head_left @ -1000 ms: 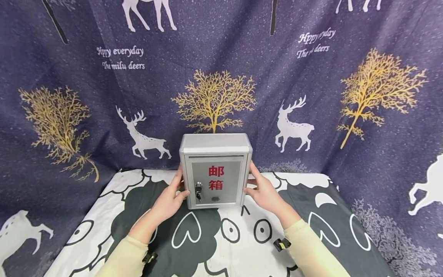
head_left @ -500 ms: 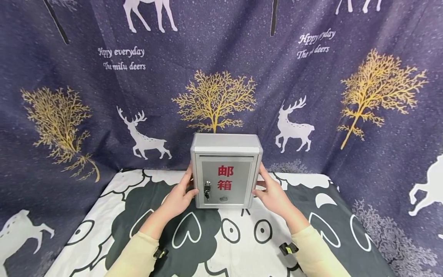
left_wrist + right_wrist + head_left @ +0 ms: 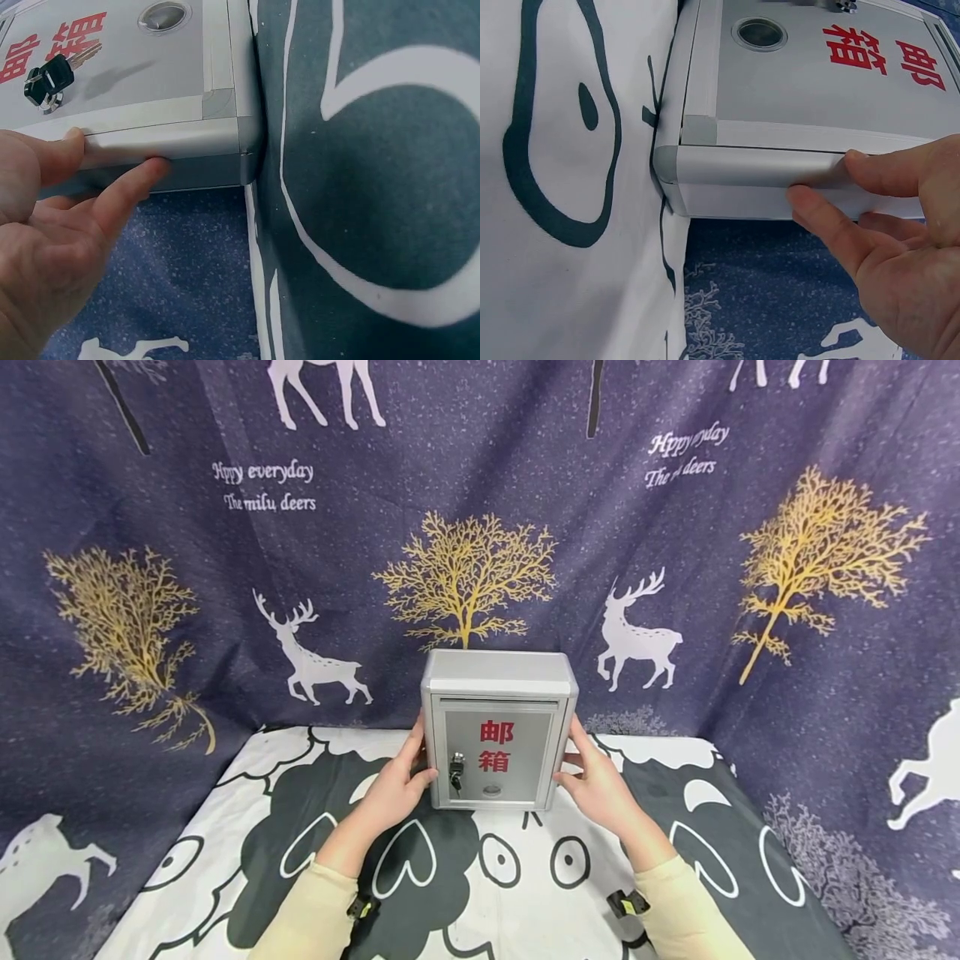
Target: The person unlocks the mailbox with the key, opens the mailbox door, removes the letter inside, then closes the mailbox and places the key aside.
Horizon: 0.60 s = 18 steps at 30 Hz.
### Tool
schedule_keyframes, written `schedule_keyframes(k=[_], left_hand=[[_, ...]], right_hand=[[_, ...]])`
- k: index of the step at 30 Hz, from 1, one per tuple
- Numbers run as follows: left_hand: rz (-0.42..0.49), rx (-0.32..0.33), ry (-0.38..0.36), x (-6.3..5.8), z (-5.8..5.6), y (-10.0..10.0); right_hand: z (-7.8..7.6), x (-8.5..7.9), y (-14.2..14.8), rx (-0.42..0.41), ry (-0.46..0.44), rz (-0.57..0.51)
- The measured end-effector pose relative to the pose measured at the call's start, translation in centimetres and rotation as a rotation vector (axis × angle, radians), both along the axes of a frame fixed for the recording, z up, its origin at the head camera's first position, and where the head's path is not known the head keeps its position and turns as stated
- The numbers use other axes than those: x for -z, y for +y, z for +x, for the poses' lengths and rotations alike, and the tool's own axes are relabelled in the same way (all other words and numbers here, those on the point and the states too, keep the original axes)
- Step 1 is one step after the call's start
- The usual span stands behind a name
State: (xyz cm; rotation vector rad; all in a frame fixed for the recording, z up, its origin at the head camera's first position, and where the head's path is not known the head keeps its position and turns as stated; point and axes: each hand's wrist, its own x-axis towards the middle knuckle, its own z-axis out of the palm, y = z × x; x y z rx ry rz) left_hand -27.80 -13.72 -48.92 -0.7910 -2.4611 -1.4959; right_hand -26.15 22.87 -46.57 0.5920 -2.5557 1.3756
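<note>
A silver-grey metal mailbox (image 3: 525,760) with red characters stands upright on the patterned cloth, its front towards me. A key set (image 3: 456,772) hangs from the lock at the left of its door; in the left wrist view the keys (image 3: 51,79) have black heads. Low on the door is a small round window (image 3: 759,34). My left hand (image 3: 393,789) grips the box's left side, thumb at the front edge and fingers along the side wall. The right hand (image 3: 606,789) holds the opposite side in the same way. Fingers farther back are partly hidden.
The box rests on a black-and-white cartoon-print cloth (image 3: 495,902), near its back edge. Behind hangs a dark blue curtain (image 3: 480,460) with deer and golden trees. A narrow slot (image 3: 498,700) runs across the top of the mailbox's front.
The mailbox has shifted to the right between both hands, mostly in the first half second and slightly since. Both hands keep their hold and have moved right with it.
</note>
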Motion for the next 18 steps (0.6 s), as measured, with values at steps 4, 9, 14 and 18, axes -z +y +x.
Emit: schedule_keyframes(k=[4,9,14,18], left_hand=[[-0.003,-0.008,0.009,0.3,0.0,0.0],[-0.022,-0.014,0.013,0.5,-0.2,0.0],[-0.036,-0.028,0.039,0.9,-0.3,0.0],[-0.058,-0.045,0.059,1.3,-0.4,0.0]], right_hand=[[0.0,0.3,0.0,-0.003,0.011,0.008],[0.0,0.6,0.0,0.012,0.025,0.021],[-0.1,0.9,0.1,0.003,0.035,0.006],[-0.1,0.9,0.1,0.014,0.037,0.005]])
